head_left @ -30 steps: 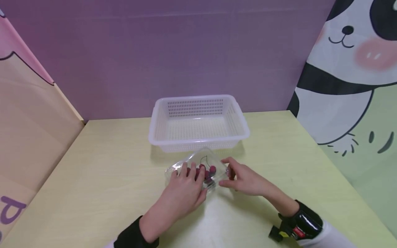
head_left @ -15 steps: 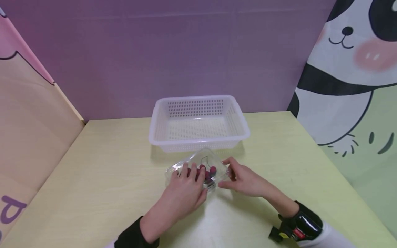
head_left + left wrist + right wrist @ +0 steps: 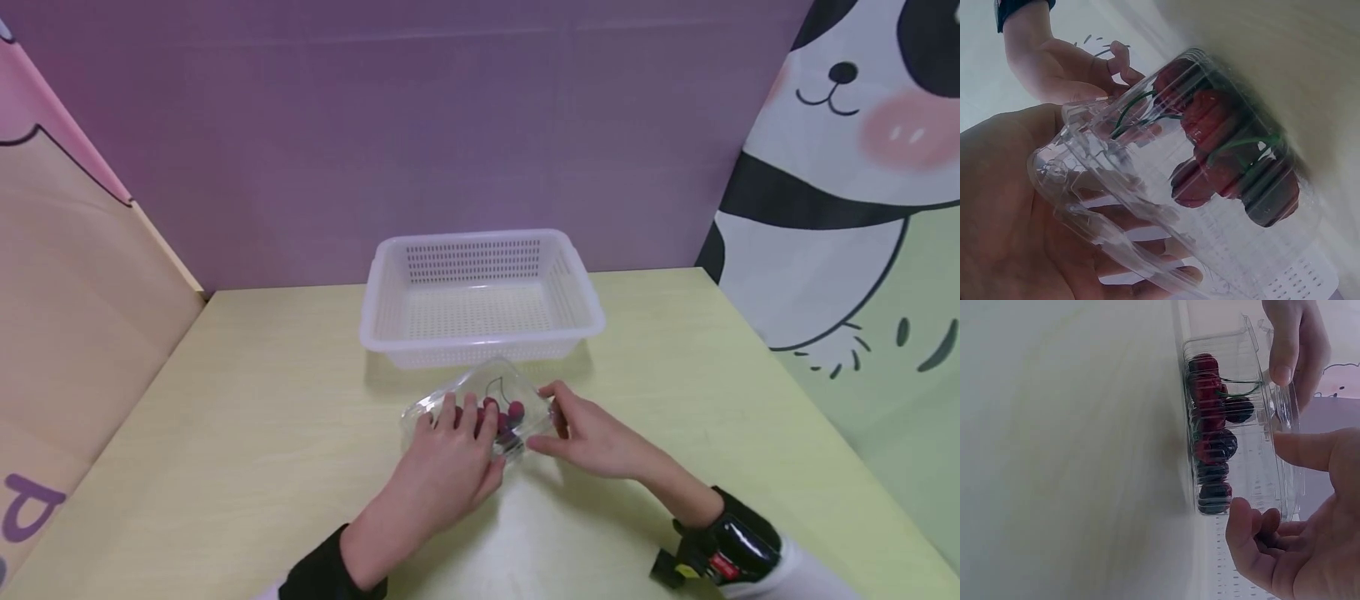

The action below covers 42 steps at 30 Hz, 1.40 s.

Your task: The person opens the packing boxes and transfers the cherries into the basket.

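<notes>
A clear plastic clamshell box (image 3: 498, 375) of dark red cherries (image 3: 516, 411) with green stems sits on the table in front of the basket. My left hand (image 3: 442, 475) lies across its lid, fingers stretched out and spread. In the right wrist view, the left thumb (image 3: 1282, 365) presses the rim at the box's near side. My right hand (image 3: 592, 437) holds the box's right end, thumb toward me and fingers curled round the far side. Through the clear wall in the left wrist view, the cherries (image 3: 1210, 115) are heaped along the bottom.
Behind the box stands a white perforated plastic basket (image 3: 480, 343) on the pale wooden table (image 3: 262, 433). A purple backdrop (image 3: 450, 150) rises at the table's far edge, and a panda-printed panel (image 3: 810, 275) borders the right side.
</notes>
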Tool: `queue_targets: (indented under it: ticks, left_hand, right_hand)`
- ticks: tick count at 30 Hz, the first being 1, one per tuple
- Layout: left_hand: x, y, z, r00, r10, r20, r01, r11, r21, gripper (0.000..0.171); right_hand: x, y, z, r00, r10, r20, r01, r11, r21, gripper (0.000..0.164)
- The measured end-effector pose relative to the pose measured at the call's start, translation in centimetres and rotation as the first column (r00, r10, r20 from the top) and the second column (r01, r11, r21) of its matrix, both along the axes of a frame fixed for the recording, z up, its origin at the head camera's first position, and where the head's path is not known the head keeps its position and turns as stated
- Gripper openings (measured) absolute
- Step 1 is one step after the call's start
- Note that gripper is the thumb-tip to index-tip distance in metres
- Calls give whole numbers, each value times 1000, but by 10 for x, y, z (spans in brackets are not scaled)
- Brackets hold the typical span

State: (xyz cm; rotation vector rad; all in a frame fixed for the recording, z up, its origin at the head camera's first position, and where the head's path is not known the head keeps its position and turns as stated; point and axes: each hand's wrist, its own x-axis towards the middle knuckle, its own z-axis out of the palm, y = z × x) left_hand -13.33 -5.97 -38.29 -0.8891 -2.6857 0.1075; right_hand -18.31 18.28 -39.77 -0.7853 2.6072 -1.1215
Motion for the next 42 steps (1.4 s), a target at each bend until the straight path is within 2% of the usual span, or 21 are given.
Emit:
queue_targets:
  ticks: [4,16,35,42]
  left_hand:
    - [0,0,-1,1000,-7,-25,7,1000,3,63]
    - [1,2,-1,999,1,-33,-2,1000,-13,63]
    - [0,3,-1,999,-7,-37,6,1000,-24,63]
    - [0,3,-1,999,-12,-37,12,1000,-21,62]
  right_hand:
    - [1,-1,-1,1000,-3,-3,3,1000,23,58]
    - [2,-1,1,999,4,34,-5,999,42,51]
    - [1,1,1,981,38,190,-36,999,-16,46]
    - [0,2,4,974,53,222,-45,998,-39,46]
